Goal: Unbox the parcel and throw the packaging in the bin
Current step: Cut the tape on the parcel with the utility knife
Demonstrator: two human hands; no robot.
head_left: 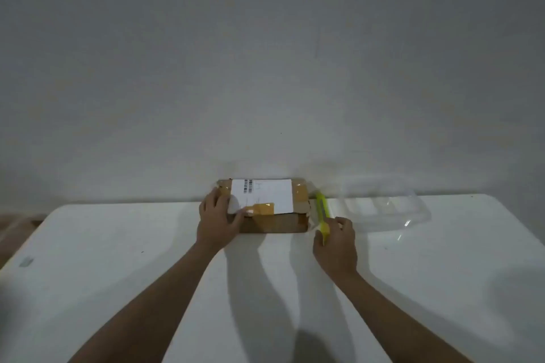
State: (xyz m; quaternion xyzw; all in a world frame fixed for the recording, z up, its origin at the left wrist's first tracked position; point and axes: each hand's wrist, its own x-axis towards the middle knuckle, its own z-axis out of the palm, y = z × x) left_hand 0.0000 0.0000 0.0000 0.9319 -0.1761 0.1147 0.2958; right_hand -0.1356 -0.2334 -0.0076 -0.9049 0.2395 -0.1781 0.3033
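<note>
A: Parcel status? loc?

B: Cardboard parcel (274, 219) sits flat on white table (265, 303), at far edge, close to wall (265, 53); sealed w/ brown tape (264, 209); white shipping label (265, 194) faces up; flaps not yet open.

A: Hands?

B: Left hand (216, 221) lies on parcel's left end, fingers spread fairly wide, thumb reaching over label's lower-left corner; reads as bracing so box won't slide when cut. Right hand (336, 247) grips yellow-green utility knife (322, 215) by its handle, fingers curled round it; knife points away from the person, just beside parcel's right end; can't tell if blade is out (too small).

A: Why that layout?

B: My read: hold one end, cut from the other; keeps the bracing hand well apart from the blade. Step in hand = approach for slitting tape; task is early; nothing unpacked.

A: Edges / room?

B: Wall just behind parcel, so little room to push fwd; wide bare table toward the person, good for pulling parcel back. Clear plastic tray (383, 209) lies to the right, near knife hand; limits a rightward swing. Table's left corner is rounded; floor (14, 230) shows beyond it. Bin not in view.

A: Risk?

B: Blade cutting toward thumb on label; cutting too deep may hit contents.
</note>
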